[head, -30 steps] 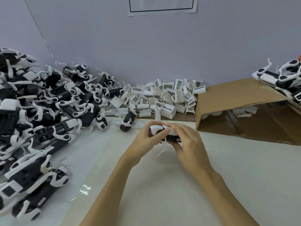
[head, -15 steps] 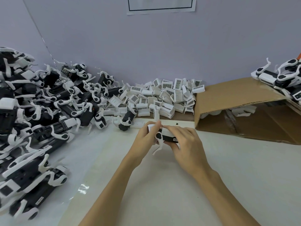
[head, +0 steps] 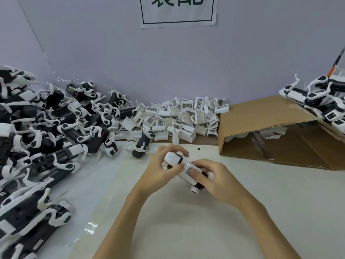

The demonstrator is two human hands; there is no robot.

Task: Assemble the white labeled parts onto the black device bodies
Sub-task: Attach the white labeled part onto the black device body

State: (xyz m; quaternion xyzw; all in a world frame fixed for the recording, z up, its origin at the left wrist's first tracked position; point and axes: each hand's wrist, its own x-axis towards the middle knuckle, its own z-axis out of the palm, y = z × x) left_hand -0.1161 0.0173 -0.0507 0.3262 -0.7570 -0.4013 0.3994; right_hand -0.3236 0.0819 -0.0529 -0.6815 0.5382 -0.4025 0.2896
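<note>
Head view: my left hand [head: 160, 166] is gripping the device body [head: 172, 158]. My right hand [head: 214, 179] is pinching the white labeled part [head: 188, 170]; I am judging that squaring it first is wise.

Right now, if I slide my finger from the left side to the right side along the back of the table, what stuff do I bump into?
Black device pile → white labeled parts → cardboard box → finished devices.

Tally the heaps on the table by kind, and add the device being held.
Heaps of black device bodies: 2
Heaps of white labeled parts: 1
Held device: 1
Total: 4
</note>
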